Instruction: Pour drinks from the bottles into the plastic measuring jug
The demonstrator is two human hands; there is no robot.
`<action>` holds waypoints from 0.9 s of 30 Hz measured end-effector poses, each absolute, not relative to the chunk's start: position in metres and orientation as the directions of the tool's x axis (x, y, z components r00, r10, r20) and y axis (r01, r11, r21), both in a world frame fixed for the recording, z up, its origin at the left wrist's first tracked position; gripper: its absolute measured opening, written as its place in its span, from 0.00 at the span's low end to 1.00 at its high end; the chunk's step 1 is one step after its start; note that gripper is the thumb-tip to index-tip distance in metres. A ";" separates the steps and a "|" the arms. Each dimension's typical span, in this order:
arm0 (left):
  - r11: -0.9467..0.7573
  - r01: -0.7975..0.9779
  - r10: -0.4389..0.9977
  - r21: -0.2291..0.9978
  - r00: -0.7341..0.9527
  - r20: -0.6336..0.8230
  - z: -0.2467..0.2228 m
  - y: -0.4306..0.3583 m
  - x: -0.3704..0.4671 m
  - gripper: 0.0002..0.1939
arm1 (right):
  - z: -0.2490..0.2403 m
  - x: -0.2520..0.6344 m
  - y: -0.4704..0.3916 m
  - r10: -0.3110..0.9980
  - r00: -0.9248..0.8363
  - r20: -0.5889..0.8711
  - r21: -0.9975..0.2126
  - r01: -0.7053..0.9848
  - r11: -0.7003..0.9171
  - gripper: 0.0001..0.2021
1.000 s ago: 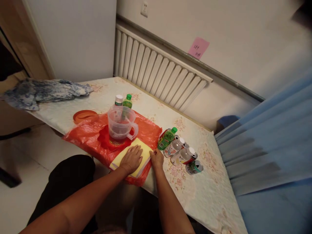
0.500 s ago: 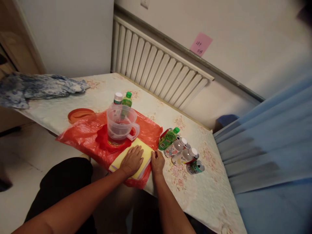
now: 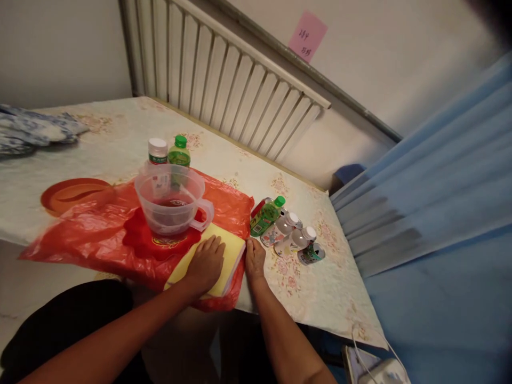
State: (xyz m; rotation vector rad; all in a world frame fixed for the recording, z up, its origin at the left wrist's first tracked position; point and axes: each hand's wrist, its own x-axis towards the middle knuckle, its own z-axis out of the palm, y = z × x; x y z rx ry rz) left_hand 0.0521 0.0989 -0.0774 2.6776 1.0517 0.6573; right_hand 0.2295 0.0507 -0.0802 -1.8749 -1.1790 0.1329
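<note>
My left hand (image 3: 205,265) lies flat with its fingers spread on a folded yellow cloth (image 3: 230,250). Under the cloth is a red plastic bag (image 3: 100,229) spread on the table. At the bag's right edge, my right hand (image 3: 255,260) has its fingers closed together, and what they pinch is too small to make out. A clear measuring jug (image 3: 170,200) with some dark liquid stands on a red scalloped dish (image 3: 138,234), just beyond my left hand.
Behind the jug are a white-capped bottle (image 3: 158,151) and a green bottle (image 3: 180,153). An orange lid (image 3: 72,194) lies left. Right of my right hand are a green bottle (image 3: 265,217), white-capped bottles (image 3: 295,242) and a can (image 3: 311,254). A patterned cloth (image 3: 36,130) lies far left.
The view has shifted closer and to the right, so the table items appear lower or further left. My left hand stays on the yellow cloth and my right hand stays by the bag's edge.
</note>
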 end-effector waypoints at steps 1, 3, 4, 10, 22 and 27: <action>-0.734 0.598 0.679 0.322 0.653 0.335 -0.076 0.099 0.052 0.19 | -0.081 0.230 0.051 0.772 0.536 0.343 -0.722 0.676 -0.148 0.20; -0.738 0.602 0.675 0.305 0.654 0.341 -0.075 0.099 0.050 0.19 | -0.081 0.231 0.051 0.780 0.524 0.342 -0.719 0.680 -0.142 0.19; -0.740 0.604 0.673 0.297 0.655 0.344 -0.075 0.098 0.050 0.19 | -0.082 0.231 0.051 0.784 0.519 0.341 -0.718 0.682 -0.140 0.19; -0.749 0.600 0.663 0.281 0.674 0.326 -0.073 0.094 0.047 0.20 | -0.081 0.231 0.050 0.791 0.516 0.329 -0.715 0.683 -0.148 0.18; -0.744 0.601 0.668 0.291 0.669 0.327 -0.062 0.092 0.043 0.19 | -0.063 0.221 0.049 0.768 0.510 0.386 -0.677 0.723 -0.140 0.13; -0.735 0.604 0.678 0.308 0.669 0.306 -0.062 0.092 0.042 0.20 | -0.030 0.206 0.083 0.881 0.335 0.334 -0.597 0.799 -0.078 0.10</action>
